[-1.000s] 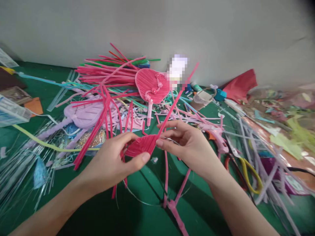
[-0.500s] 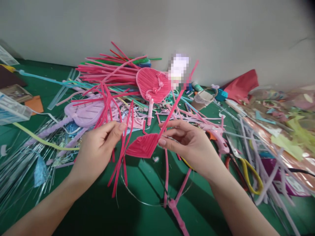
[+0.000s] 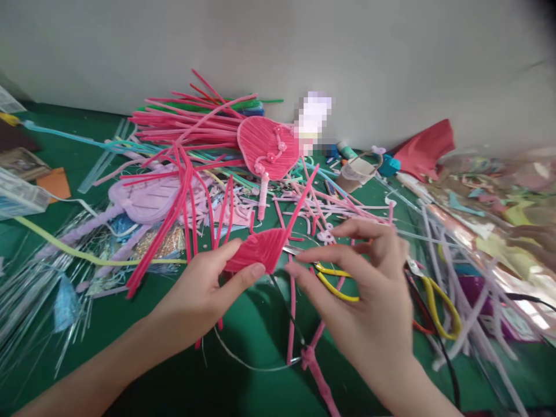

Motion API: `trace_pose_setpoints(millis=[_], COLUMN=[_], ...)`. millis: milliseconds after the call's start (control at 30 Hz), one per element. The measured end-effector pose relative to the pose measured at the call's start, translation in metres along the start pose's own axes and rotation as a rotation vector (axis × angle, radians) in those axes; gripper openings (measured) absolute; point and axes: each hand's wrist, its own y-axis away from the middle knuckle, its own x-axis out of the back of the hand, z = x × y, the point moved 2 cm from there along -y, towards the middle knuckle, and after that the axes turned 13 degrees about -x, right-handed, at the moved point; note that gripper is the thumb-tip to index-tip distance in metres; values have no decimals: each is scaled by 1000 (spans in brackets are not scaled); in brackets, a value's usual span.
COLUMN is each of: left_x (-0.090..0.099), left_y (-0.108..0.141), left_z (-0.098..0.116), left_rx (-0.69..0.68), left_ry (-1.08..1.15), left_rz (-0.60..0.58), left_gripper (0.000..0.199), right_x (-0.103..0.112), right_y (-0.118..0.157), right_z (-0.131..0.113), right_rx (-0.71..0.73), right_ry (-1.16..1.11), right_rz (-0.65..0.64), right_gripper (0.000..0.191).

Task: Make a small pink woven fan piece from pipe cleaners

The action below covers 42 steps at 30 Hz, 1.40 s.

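Observation:
My left hand [image 3: 212, 278] pinches a flat dark pink petal-like piece [image 3: 260, 249] made of rows of fuzzy stem, with one long stem end rising to the upper right. Just right of the piece, my right hand [image 3: 365, 278] is raised with its fingers apart and nothing between them. Yellow-handled pliers [image 3: 336, 281] lie partly behind that hand. A pink wire frame with a wrapped stem [image 3: 319, 379] rests on the green table below. Behind my hands lies a finished-looking pink heart-shaped fan [image 3: 269, 147] with a beaded branch.
Pink fuzzy stems [image 3: 186, 127] are heaped at the back left, beside a lilac fan [image 3: 147, 197]. Silver tinsel [image 3: 35, 307] spreads at the left. Yellow-handled scissors [image 3: 443, 307], lilac stems [image 3: 473, 313] and a small basket [image 3: 356, 174] are on the right.
My left hand has moved right and taken the petal piece, leaving the loose dark pink stems. My right hand has let go of the piece and opened, shifting slightly right.

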Motion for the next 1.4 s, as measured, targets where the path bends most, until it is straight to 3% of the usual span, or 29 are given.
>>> trace_pose_setpoints(millis=[100,433,567,700,800,1000,1200,1300,1400], left_x=[-1,-3,-2,-1,-1,-3,-2,1,3], left_y=[1,4,2,1,2,3,-2,-6,-10], left_z=[0,12,12,10,11,10,1,3,7], left_rx=[9,76,83,50,39,119,112,121,145], left_ry=[0,78,75,75,82,109,128,166,267], left_rz=[23,8,-11,19,28,-4,-5,-21,-28], left_gripper=[47,55,54,43,30,37,43,42,46], right_x=[-5,-10,-7,-2,-1,-4,-6,-1,3], right_y=[10,3,5,17,25,28,30,22,10], right_z=[-2,0,-6,-13,-13,-10,-10,-2,14], right_rx=[-25,-162,-67,149,270,295,310,241,-83], right_ry=[36,-37,19,113,207,211,186,89,-68], right_rz=[-94,-185,-141,-2,34,-6,-83,-74,-81], right_gripper=[5,5,6,9,19,19,20,21,22])
